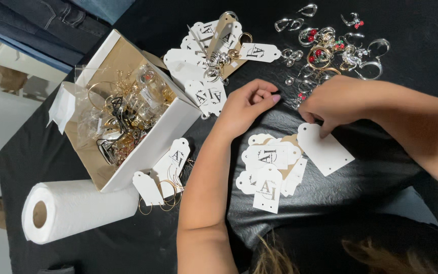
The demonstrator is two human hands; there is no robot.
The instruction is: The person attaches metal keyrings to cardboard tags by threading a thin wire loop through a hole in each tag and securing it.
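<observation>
Blank white card tag with rounded top [325, 149]: lies flat on the black cloth-covered table [391, 167], printed side not showing, just right of the stack of tags. Its upper end is pinched by the right hand [336, 104], whose fingers curl down onto the card edge, thumb underneath or beside it; the exact grip is partly hidden by the knuckles.

Left hand [247, 104]: loosely curled, fingers folded toward the palm, holding nothing that can be made out; hovers or rests just above the stack, beside the right hand but apart from it.

Stack of white and tan card tags with black lettering [269, 167]: fanned pile on the cloth, directly below the left hand, touching the blank tag's lower left edge.

Scatter of loose silver and gold earrings, some with red beads [330, 48]: on the cloth above the right hand.

Heap of printed white tags with earrings fitted [216, 48]: above the left hand, next to the box.

Open white cardboard box with tan lining, filled with gold and silver hoop jewellery [122, 111]: left of the hands.

Two white tags carrying gold hoop earrings [166, 175]: against the box's lower side.

Roll of white paper towel [74, 208]: lying on its side, lower left.
</observation>
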